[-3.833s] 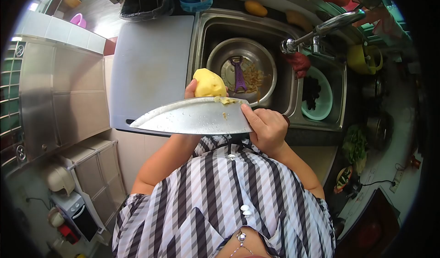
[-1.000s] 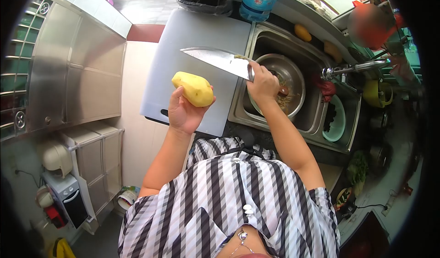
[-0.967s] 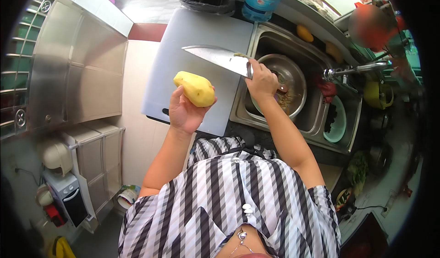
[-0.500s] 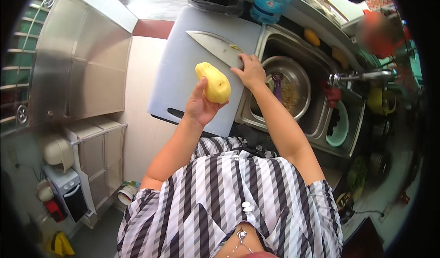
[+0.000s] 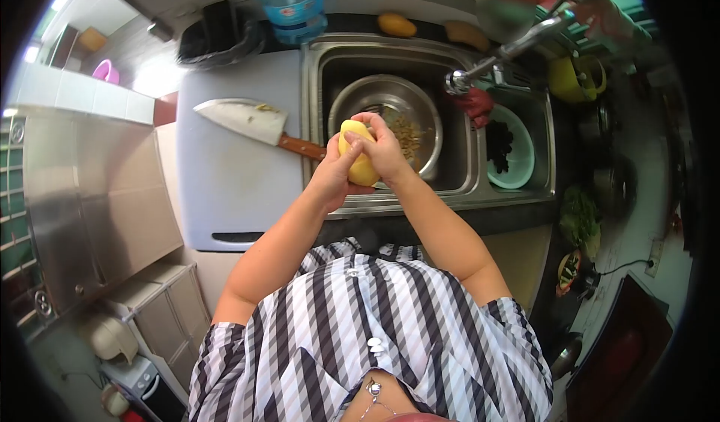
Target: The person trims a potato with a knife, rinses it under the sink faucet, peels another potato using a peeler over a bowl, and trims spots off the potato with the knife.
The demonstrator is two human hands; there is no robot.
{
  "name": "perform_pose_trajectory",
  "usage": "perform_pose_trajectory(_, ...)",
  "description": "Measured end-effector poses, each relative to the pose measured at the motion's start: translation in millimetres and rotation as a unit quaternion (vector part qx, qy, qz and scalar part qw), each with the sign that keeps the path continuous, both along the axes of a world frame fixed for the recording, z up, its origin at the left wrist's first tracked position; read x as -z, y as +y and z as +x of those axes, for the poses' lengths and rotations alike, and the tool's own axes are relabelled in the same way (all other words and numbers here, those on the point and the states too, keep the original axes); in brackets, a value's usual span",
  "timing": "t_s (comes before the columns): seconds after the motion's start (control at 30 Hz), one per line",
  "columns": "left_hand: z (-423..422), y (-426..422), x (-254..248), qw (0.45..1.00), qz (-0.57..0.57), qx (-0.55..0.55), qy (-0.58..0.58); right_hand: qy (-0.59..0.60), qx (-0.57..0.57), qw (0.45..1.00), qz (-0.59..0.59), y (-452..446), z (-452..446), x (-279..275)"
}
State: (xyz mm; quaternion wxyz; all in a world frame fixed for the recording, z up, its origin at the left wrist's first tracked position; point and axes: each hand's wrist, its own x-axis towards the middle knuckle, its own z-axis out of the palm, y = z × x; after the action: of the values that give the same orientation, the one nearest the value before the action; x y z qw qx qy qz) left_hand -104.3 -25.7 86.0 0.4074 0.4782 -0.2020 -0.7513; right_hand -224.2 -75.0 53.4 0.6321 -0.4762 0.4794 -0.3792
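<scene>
A peeled yellow potato [image 5: 363,170] is held up between both hands, over the near left part of the sink. My left hand [image 5: 330,176] wraps its left and lower side. My right hand [image 5: 385,154] closes round the right side, fingers curled over the top. Behind them, a steel bowl [image 5: 429,111] with peelings sits in the sink [image 5: 461,156]. A large kitchen knife [image 5: 244,120] lies flat on the white cutting board [image 5: 225,182], a scrap on its blade. Its wooden handle reaches past the board's right edge, partly hidden near my left hand.
A blue-labelled water bottle [image 5: 292,10] stands behind the board, beside a black-bagged bin [image 5: 221,43]. Two oblong items, one yellow-orange [image 5: 397,25], lie behind the sink. The faucet [image 5: 510,47] overhangs the right side, near a pale green bowl [image 5: 517,169] with dark pieces.
My view has swung toward the sink. My left hand has carried the potato from above the board to the sink. My right hand has left the knife and now grips the potato too.
</scene>
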Motion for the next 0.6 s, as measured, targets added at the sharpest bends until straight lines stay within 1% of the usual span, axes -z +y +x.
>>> perform_pose_trajectory(0.03,-0.1,-1.2,6.8,1.0,0.001,0.031,-0.003,-0.041,0.015,0.999,0.022,0.3,0.5,-4.3)
perform_pose_trajectory(0.07,-2.7,-2.5,13.1,0.999,-0.007,0.037,-0.004,-0.055,0.023,0.998,0.022,-3.4,-1.7,7.9)
perform_pose_trajectory(0.13,-7.1,-1.5,16.3,0.999,-0.015,0.043,-0.005,-0.133,0.079,0.983,0.096,-7.2,-6.7,5.6)
perform_pose_trajectory(0.17,-7.3,-1.3,17.7,0.998,0.001,0.057,0.031,-0.098,0.086,0.988,0.087,-9.6,-13.1,15.3)
perform_pose_trajectory(0.2,-8.7,-2.9,22.1,0.995,0.027,0.048,0.087,-0.063,0.095,0.991,0.075,-12.9,-24.6,33.0)
perform_pose_trajectory(0.23,-9.8,-4.9,30.9,0.987,0.053,0.038,0.144,-0.026,0.102,0.992,0.064,-15.2,-33.1,30.2)
perform_pose_trajectory(0.27,-10.7,-8.4,38.9,0.977,0.076,0.026,0.199,0.007,0.155,0.987,0.041,-15.2,-45.1,25.6)
perform_pose_trajectory(0.3,-14.6,-14.0,41.4,0.98,0.08,-0.009,0.184,0.042,0.241,0.968,-0.055,-22.4,-59.3,34.9)
perform_pose_trajectory(0.33,-13.8,-22.3,40.5,0.978,0.106,-0.028,0.178,0.137,0.307,0.926,-0.173,-32.1,-77.9,30.2)
perform_pose_trajectory(0.37,-10.3,-33.8,39.9,0.975,0.134,-0.051,0.172,0.231,0.351,0.861,-0.287,-42.3,-94.8,15.4)
perform_pose_trajectory(0.4,-5.5,-44.6,38.8,0.97,0.158,-0.075,0.167,0.275,0.368,0.835,-0.304,-48.7,-102.5,-19.7)
perform_pose_trajectory(0.43,-1.7,-54.9,43.4,0.969,0.161,-0.087,0.168,0.376,0.366,0.75,-0.403,-62.3,-114.0,-40.2)
perform_pose_trajectory(0.47,1.7,-64.3,53.0,0.967,0.167,-0.084,0.174,0.471,0.357,0.642,-0.488,-73.9,-124.4,-50.8)
perform_pose_trajectory(0.53,13.3,-85.7,46.2,0.967,0.156,-0.081,0.182,0.474,0.293,0.701,-0.445,-90.3,-122.4,-64.1)
perform_pose_trajectory(0.57,14.7,-91.7,42.8,0.969,0.124,-0.108,0.186,0.475,0.262,0.726,-0.423,-98.0,-119.7,-69.9)
perform_pose_trajectory(0.6,17.1,-98.9,38.1,0.97,0.106,-0.112,0.188,0.443,0.241,0.77,-0.391,-92.5,-110.8,-80.5)
